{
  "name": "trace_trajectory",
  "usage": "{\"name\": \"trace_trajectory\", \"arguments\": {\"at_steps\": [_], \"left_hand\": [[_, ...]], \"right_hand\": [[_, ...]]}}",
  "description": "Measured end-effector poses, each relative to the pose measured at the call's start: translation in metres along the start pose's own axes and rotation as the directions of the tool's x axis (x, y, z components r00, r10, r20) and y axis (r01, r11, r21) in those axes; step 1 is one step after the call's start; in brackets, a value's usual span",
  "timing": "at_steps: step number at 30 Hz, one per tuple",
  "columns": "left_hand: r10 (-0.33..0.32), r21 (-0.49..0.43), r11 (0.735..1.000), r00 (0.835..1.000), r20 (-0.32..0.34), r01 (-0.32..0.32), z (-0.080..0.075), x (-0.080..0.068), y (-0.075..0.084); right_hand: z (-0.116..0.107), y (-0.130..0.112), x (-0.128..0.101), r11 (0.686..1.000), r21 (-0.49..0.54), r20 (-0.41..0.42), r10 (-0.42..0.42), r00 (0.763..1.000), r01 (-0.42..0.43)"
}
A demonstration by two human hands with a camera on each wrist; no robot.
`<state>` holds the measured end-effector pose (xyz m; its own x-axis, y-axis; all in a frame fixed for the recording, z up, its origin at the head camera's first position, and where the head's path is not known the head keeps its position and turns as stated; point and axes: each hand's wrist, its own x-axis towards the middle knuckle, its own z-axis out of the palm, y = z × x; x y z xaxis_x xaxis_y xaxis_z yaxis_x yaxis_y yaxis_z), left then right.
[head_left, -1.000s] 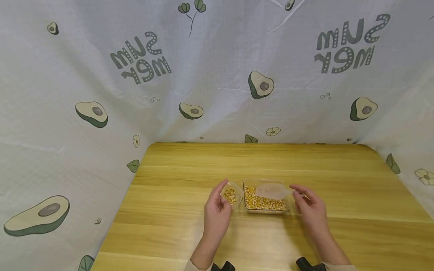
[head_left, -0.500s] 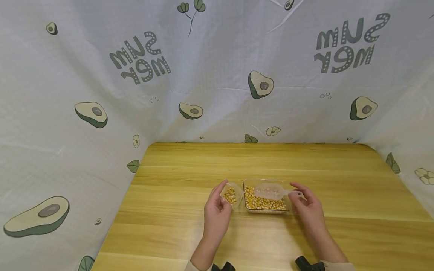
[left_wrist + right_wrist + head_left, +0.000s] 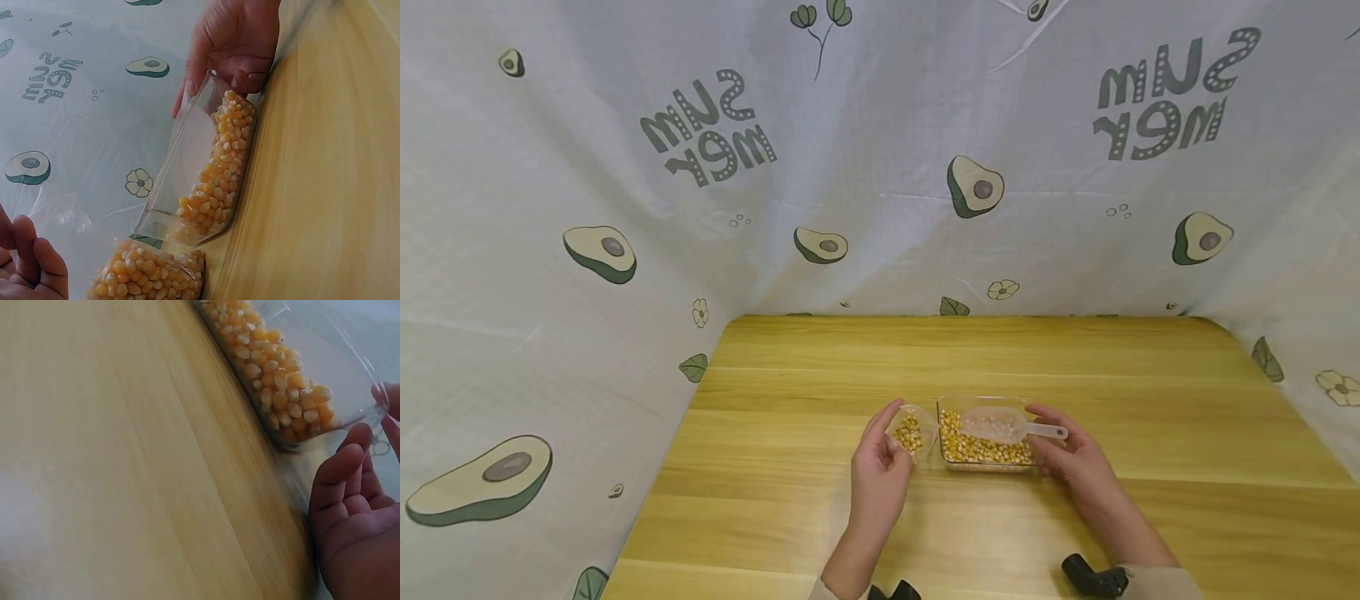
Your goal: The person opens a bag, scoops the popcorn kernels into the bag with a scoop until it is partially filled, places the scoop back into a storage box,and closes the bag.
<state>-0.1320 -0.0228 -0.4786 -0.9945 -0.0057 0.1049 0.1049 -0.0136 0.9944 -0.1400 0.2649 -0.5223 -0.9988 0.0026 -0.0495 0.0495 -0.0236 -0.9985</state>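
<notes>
A clear glass container (image 3: 992, 468) of corn kernels (image 3: 215, 181) stands on the table. A translucent scoop (image 3: 996, 425) lies on the kernels, its handle sticking out over the right rim. My right hand (image 3: 1075, 458) grips the container's right end, thumb on the near side and index finger on the far side, with the scoop handle free between them. Left of the container sits a clear plastic bag (image 3: 927, 427) with more kernels (image 3: 147, 275) inside. My left hand (image 3: 880, 467) holds the bag's left side, its opening facing up.
The wooden table (image 3: 760, 483) extends around the container and the bag. A white sheet (image 3: 880, 167) printed with avocados hangs behind the table and along both sides.
My right hand has let go of the scoop handle and moved left onto the container's end. The scoop has been lowered onto the kernels. The left hand stays at the bag.
</notes>
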Motion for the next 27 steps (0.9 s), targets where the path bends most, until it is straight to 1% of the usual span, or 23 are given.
{"name": "trace_trajectory", "arguments": {"at_steps": [2, 5, 10, 18, 27], "left_hand": [[0.003, -0.002, 1.0, 1.0, -0.002, -0.003, 0.0, 0.0, 0.0], [0.003, -0.004, 1.0, 1.0, -0.001, -0.003, 0.0, 0.0, 0.001], [0.009, -0.001, 1.0, 1.0, -0.003, -0.009, 0.001, 0.0, 0.002], [0.0, -0.01, 1.0, 1.0, 0.016, 0.0, -0.001, 0.0, 0.001], [-0.012, -0.008, 1.0, 1.0, 0.029, 0.012, -0.001, -0.001, 0.001]], "right_hand": [[-0.001, 0.0, 0.0, 1.0, 0.004, 0.015, 0.008, 1.0, -0.008], [-0.002, -0.001, 0.001, 1.0, -0.01, 0.016, 0.026, 1.0, -0.025], [-0.002, -0.002, 0.003, 0.996, -0.06, -0.023, 0.057, 0.998, -0.058], [-0.006, -0.004, 0.005, 0.994, -0.082, -0.078, 0.071, 0.994, -0.077], [-0.021, -0.007, 0.01, 0.994, -0.052, -0.083, 0.094, 0.992, -0.099]]}}
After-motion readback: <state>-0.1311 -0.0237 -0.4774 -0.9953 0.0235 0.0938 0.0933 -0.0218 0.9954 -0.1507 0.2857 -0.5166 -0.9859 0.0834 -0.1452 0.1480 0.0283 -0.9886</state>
